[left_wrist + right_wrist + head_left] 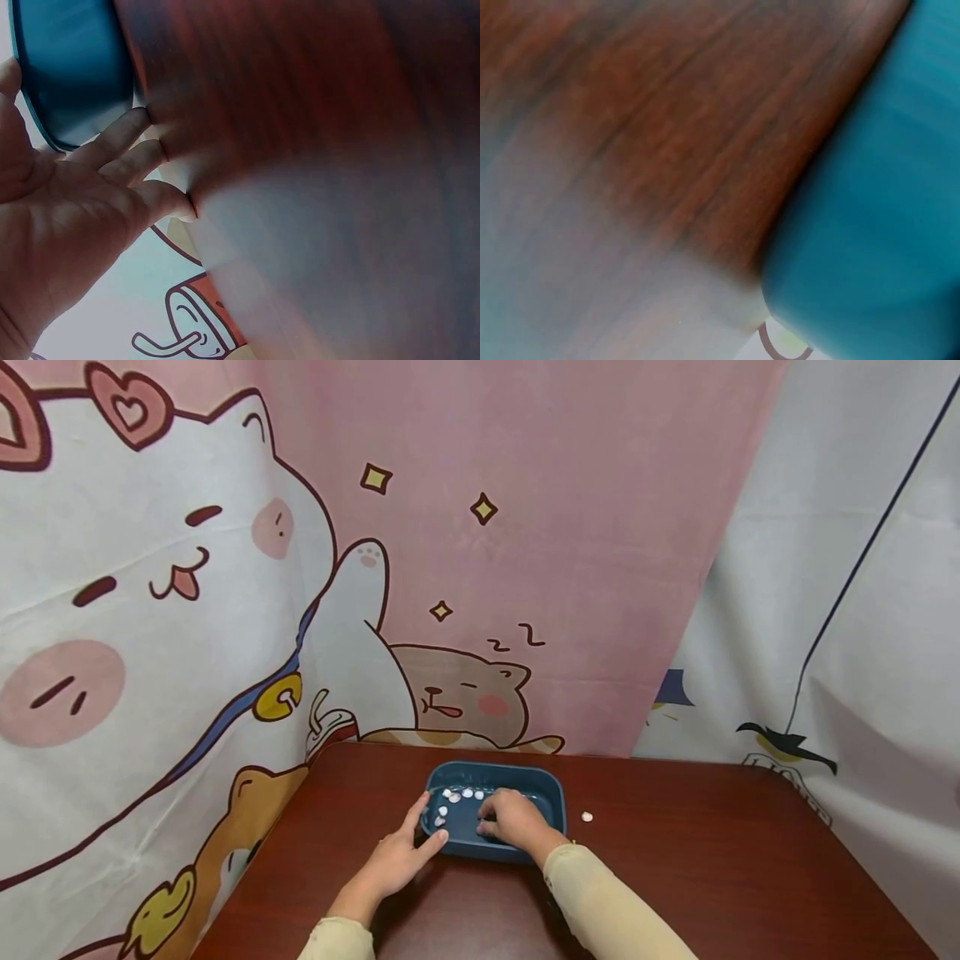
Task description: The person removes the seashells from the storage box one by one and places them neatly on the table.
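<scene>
A blue rectangular plastic tub [551, 777] sits on the table near its far edge. Inside it, several small whitish, shell-like pieces [467, 793] lie along the back and left. My left hand [397, 860] is at the tub's front left corner, thumb at the front rim and fingers fairly straight against the left side; the left wrist view shows the palm beside the tub wall. Over the tub's right half, my right hand [517, 818] reaches in with its fingers bent down; I cannot tell whether they pinch a piece. The right wrist view shows only the tub's outer wall [870, 210].
One more whitish piece [587, 817] lies on the table to the right of the tub. The dark red-brown wooden table [697, 860] ends at a cartoon-printed cloth [600, 568] behind and on the left, with a pale cloth on the right.
</scene>
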{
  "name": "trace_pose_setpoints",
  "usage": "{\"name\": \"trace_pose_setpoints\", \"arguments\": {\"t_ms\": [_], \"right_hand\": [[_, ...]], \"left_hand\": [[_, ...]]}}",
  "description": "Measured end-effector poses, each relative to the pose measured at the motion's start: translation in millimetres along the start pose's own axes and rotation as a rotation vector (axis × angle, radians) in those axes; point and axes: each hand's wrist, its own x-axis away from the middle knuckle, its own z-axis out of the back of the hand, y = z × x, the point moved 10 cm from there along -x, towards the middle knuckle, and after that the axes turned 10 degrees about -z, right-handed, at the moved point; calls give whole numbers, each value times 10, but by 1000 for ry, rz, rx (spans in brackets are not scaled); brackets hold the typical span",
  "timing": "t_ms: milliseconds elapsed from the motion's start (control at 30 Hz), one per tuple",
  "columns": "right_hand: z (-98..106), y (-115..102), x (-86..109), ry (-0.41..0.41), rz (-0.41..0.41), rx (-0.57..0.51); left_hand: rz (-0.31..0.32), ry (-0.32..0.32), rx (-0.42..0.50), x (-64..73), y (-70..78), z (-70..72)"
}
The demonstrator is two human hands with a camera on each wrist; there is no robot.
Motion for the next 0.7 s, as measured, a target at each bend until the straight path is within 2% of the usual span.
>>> {"name": "trace_pose_setpoints", "arguments": {"t_ms": [233, 500, 700], "right_hand": [[-12, -39, 1, 9, 43, 26], [-47, -90, 17, -28, 85, 59], [-69, -157, 24, -45, 151, 91]], "left_hand": [[-3, -2, -9, -4, -7, -5], [-10, 3, -10, 6, 11, 7], [-10, 1, -1, 5, 5, 12]]}}
